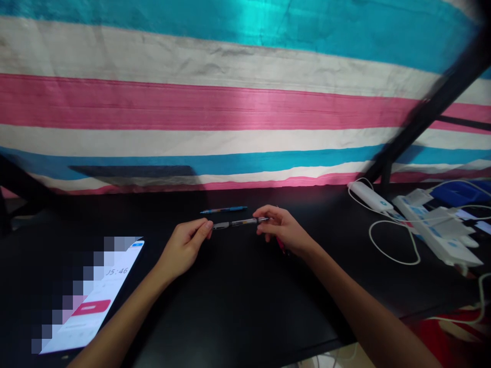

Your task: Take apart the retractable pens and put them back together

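A slim pen point(238, 223) with a grey-black, partly clear barrel is held almost level above the black table. My left hand point(187, 243) pinches its left end, thumb and fingers closed. The fingers of my right hand point(284, 230) are closed around its right end, which they partly hide. Just beyond the held pen, a blue pen point(224, 209) lies on the table. Something small and pinkish red point(281, 245) shows below my right hand, mostly covered by it, and I cannot make out its kind.
At left lies a lit phone point(111, 286), partly pixelated. On the right are a white power strip point(441, 230), a white adapter point(370, 197), looping white cables point(374, 245) and a blue object point(462, 192). A striped sheet point(230, 107) hangs behind the black table point(238, 301), beside black frame bars point(418, 115).
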A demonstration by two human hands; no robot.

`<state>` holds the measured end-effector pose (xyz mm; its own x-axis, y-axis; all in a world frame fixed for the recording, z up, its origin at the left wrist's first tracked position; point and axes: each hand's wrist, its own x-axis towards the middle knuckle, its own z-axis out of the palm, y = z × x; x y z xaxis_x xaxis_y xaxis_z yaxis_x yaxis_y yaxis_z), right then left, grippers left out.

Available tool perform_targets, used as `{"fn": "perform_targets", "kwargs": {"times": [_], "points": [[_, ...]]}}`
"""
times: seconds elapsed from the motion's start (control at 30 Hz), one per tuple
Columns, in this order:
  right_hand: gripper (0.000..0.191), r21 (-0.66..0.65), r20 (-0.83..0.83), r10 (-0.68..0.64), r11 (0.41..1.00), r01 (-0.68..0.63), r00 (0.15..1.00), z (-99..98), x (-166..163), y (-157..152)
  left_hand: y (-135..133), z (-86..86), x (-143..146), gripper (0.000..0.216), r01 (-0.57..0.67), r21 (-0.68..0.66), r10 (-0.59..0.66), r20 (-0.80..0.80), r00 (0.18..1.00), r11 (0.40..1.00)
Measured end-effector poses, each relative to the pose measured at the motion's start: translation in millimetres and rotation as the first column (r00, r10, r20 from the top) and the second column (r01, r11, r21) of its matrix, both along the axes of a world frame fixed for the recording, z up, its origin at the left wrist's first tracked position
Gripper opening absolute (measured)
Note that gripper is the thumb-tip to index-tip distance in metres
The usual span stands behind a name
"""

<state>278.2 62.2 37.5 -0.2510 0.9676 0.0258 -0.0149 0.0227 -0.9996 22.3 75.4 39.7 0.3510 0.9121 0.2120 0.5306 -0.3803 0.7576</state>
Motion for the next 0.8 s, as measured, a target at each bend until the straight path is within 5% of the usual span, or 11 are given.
{"fn": "perform_targets", "kwargs": {"times": [0.27, 0.4, 0.63, 0.8], "points": [[0.02, -0.024, 0.007, 0.006, 1.0, -0.005, 1.0, -1.4, -2.9, -1.6, -2.6, 2.2, 2.5, 0.04, 0.025, 0.0, -0.025, 0.001, 1.0, 1.0], [0.041, -0.026, -0.052, -0.022, 0.999, 0.021, 0.998, -1.0, -3.7, -2.0, -2.7, 0.7, 1.8, 0.04, 0.023, -0.006, -0.023, 0.005, 1.0, 1.0], [0.017, -0.023, 0.009, -0.006, 1.0, 0.006, 1.0, -0.5, -7.2, -2.8, -1.0, -1.1, 2.1, 0.042, 0.022, -0.026, -0.021, 0.012, 1.0, 0.999], [0.018, 0.018, -0.043, -0.04, 0.999, 0.041, 0.998, 0.1, -6.6, -2.9, -1.2, -2.4, 0.6, 0.042, 0.021, -0.031, -0.02, 0.016, 1.0, 0.999]]}}
